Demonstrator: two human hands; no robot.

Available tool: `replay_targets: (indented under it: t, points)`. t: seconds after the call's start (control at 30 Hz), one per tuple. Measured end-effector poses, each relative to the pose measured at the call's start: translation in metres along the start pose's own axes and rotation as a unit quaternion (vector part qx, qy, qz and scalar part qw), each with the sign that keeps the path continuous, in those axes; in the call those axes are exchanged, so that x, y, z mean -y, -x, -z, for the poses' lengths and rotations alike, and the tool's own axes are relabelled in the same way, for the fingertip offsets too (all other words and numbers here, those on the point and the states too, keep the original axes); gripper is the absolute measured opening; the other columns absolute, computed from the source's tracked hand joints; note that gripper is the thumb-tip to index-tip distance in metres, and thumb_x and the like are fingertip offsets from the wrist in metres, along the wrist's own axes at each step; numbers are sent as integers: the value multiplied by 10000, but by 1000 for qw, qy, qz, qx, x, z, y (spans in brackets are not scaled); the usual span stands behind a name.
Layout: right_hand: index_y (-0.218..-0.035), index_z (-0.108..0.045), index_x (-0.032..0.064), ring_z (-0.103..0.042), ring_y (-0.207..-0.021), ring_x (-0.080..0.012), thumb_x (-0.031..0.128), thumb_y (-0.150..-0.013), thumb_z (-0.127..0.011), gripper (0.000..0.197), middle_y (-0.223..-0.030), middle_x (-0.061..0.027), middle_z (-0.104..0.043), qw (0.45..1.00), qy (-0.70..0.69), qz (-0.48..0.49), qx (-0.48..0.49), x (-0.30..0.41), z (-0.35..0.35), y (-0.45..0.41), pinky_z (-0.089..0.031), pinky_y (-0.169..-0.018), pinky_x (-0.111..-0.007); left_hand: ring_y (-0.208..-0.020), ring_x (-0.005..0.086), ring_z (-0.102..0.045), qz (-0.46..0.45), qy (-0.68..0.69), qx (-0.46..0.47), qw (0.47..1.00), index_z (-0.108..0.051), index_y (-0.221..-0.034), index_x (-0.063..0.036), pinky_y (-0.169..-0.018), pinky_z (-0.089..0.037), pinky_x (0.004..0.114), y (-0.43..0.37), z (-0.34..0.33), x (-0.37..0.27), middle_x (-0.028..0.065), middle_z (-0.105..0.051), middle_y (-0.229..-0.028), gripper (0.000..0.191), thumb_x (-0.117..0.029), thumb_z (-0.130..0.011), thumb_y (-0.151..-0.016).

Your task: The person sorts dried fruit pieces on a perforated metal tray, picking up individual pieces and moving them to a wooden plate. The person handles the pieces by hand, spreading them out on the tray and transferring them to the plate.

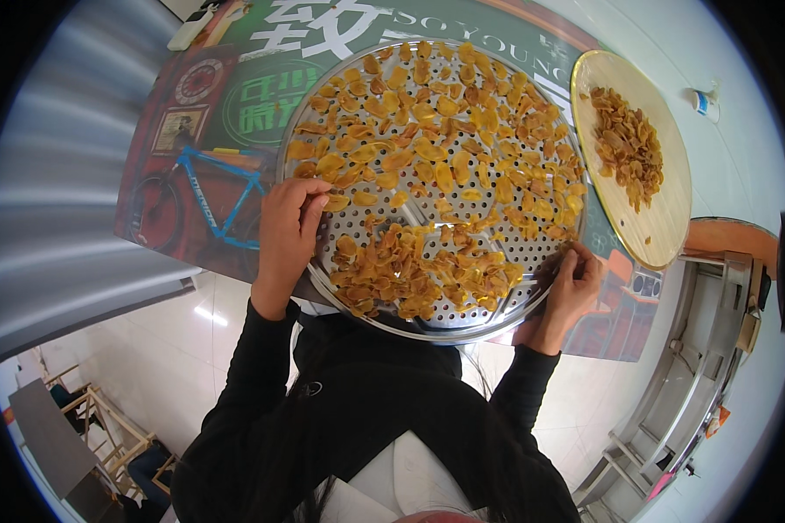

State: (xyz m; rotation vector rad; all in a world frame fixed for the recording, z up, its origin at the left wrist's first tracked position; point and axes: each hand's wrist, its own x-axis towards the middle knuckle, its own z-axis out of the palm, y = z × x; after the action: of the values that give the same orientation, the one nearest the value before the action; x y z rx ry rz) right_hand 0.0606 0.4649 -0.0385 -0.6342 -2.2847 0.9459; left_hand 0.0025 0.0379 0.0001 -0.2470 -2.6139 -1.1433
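A large round perforated metal tray [399, 216] lies in front of me, its near rim close to my body. Thin yellow-brown dried slices [425, 150] are spread over its far and middle parts, mostly one layer deep. Nearer to me, more slices sit in a loose heap [392, 268]. My left hand [291, 229] is over the tray's left edge, thumb and forefinger bent together beside a yellow slice [337, 202]; whether they grip it is unclear. At the right rim, my right hand [572, 287] has its fingers curled with the tips close together. What they hold, if anything, is hidden.
Right of the tray, a round pale board [641, 229] with a yellow rim carries a pile of browner slices [628, 147]. Both rest on a table with a printed cover [190, 216]. A metal rack [700, 340] stands right; a grey curtain [65, 176] hangs left.
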Motion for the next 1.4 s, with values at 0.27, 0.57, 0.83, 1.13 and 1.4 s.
replay_targets:
  t: [0.27,0.57,0.83,1.13,1.4]
  points:
    - [-1117,-779,-24,-624,-795,-153,59,-1000,-709,160,-986,-69,-671,1000,16,3,6,3,1,0,-524,-745,-310,-964,300,-631,5,-14,-4,1000,-703,-1173,-74,-918,-443,425,-1,-4,-3,77,-709,-1054,159,-104,-699,-1017]
    - [-1110,-773,-26,-609,-804,-134,62,-1003,-711,152,-953,-63,-682,1000,4,-22,15,2,1,0,-510,-729,-296,-875,289,-646,25,6,-5,1000,-702,-1171,-67,-859,-476,407,-3,-6,-3,94,-707,-1048,175,-75,-723,-997]
    - [-1133,-766,-10,-667,-931,-193,32,-1006,-694,152,-996,-79,-727,998,-19,45,-40,57,18,19,-522,-881,-330,-941,309,-680,-47,-4,1,999,-731,-1139,-68,-859,-508,426,-2,5,-15,92,-720,-1097,146,-73,-722,-994]
    - [-1243,-747,96,-592,-1201,-349,136,-832,-860,428,-1236,-89,-685,916,-67,266,293,133,10,61,-413,-1047,-470,-1124,336,-641,-99,-28,172,980,-721,-1258,-113,-952,-491,453,25,25,-38,66,-686,-1223,401,-173,-843,-880]
    - [-1270,-739,152,-415,-1450,-433,184,-769,-909,531,-1475,-67,-557,859,-26,318,400,135,2,80,-327,-1170,-611,-1386,359,-510,-85,-41,264,960,-636,-1449,-143,-1146,-425,507,36,41,-49,73,-564,-1481,866,-270,-973,-661]
